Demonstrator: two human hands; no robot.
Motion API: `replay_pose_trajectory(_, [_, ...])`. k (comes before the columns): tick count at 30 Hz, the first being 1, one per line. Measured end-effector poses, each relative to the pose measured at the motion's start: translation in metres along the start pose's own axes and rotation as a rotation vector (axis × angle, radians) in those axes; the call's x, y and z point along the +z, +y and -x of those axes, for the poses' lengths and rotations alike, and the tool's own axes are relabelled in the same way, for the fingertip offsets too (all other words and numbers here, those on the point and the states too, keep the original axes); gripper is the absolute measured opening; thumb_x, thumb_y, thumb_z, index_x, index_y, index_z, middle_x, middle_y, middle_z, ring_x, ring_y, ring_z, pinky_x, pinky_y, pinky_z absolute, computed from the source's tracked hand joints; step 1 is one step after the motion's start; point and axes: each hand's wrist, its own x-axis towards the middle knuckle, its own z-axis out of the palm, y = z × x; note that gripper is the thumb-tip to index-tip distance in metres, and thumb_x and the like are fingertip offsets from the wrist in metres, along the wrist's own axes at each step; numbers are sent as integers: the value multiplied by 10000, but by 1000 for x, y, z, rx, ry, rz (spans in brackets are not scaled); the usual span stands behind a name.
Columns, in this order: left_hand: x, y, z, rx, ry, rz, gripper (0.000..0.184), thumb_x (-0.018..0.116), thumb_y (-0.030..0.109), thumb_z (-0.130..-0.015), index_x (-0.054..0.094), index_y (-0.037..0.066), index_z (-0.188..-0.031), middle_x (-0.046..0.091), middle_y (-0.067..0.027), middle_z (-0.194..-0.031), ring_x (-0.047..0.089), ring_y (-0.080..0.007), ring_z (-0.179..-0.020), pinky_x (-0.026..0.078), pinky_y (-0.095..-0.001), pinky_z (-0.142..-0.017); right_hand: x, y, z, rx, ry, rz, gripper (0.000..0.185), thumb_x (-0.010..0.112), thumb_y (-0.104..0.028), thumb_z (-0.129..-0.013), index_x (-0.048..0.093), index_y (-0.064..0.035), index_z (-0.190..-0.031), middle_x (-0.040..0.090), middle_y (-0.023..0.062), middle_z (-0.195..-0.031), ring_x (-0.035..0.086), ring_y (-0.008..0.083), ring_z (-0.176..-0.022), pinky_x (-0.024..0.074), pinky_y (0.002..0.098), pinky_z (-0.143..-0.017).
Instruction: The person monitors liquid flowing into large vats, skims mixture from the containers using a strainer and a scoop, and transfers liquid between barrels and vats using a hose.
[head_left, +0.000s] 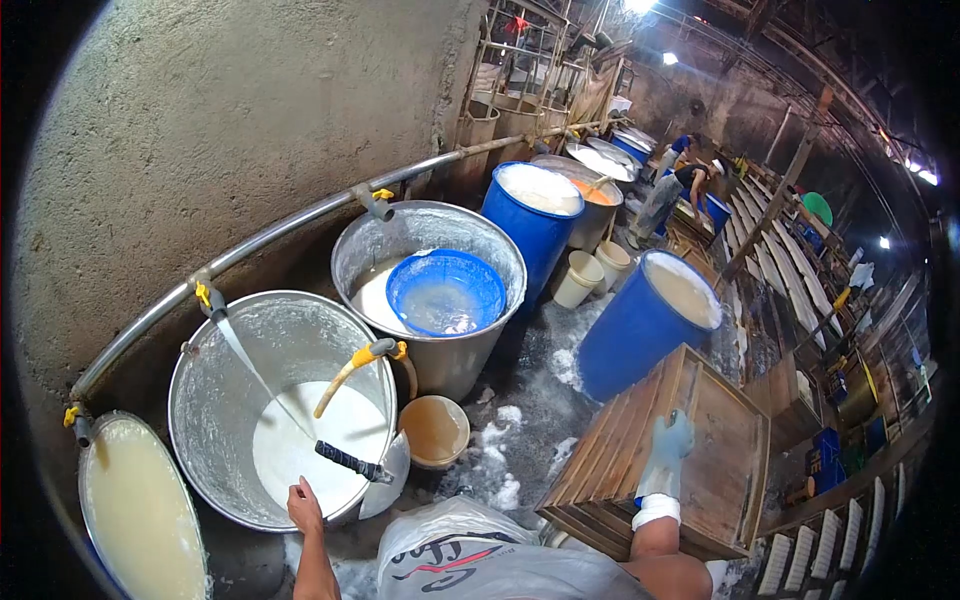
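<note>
My left hand [304,505] is bare, its fingers partly spread and holding nothing, near the front rim of a large metal vat [215,400]. White liquid [315,450] lies in the vat, and a pale stream runs into it from a yellow-handled tap [212,300]. A tool with a black-wrapped handle [350,461] and a grey blade-like end lies across the vat's right rim, apart from my hand. My right hand [668,450], in a pale blue glove with a white cuff, extends over a stack of wooden trays [720,430]. Its fingers look stretched; whether it touches the wood is unclear.
A blue basin [470,260] sits inside a second metal vat [460,370]. Blue barrels [625,340] stand ahead on a wet floor. A brownish bucket [433,425] is beside the near vat. Along the wall runs a metal pipe [300,218]. Farther back, a person [680,190] bends over.
</note>
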Motion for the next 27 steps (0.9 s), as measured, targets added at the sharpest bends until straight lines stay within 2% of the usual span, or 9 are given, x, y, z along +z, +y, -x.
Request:
replay_pose_trajectory(6, [-3, 3, 0, -11, -28, -17, 551, 563, 521, -1046, 678, 2, -899, 730, -200, -846, 700, -399, -800, 528, -510, -767, 2, 3, 1, -30, 46, -19, 423, 766, -374, -807, 716, -152, -1164, 696, 165, -1111, 636, 374, -1111, 467, 525, -957])
replay_pose_trajectory(21, [-8, 9, 1, 15, -61, -54, 548, 563, 507, -1051, 680, -5, -895, 726, -203, -825, 699, -391, -778, 530, -507, -748, 1, 1, -1, 5, -13, 23, 465, 762, -396, -815, 719, -160, -1213, 704, 159, -1122, 639, 361, -1131, 471, 499, -981])
replay_pose_trajectory(25, [-2, 1, 1, 51, -13, -60, 543, 562, 501, -1054, 677, -5, -893, 721, -207, -817, 692, -399, -769, 523, -514, -742, -3, 0, 0, 17, -35, 35, 474, 765, -402, -809, 718, -159, -1213, 714, 144, -1107, 639, 354, -1133, 471, 500, -978])
replay_pose_trajectory(27, [-2, 3, 1, 77, 12, -58, 542, 561, 499, -1055, 675, -5, -891, 718, -210, -816, 690, -399, -766, 521, -515, -739, -2, 0, -1, -56, 30, 48, 463, 770, -409, -806, 720, -140, -1180, 720, 150, -1079, 669, 360, -1070, 515, 505, -916])
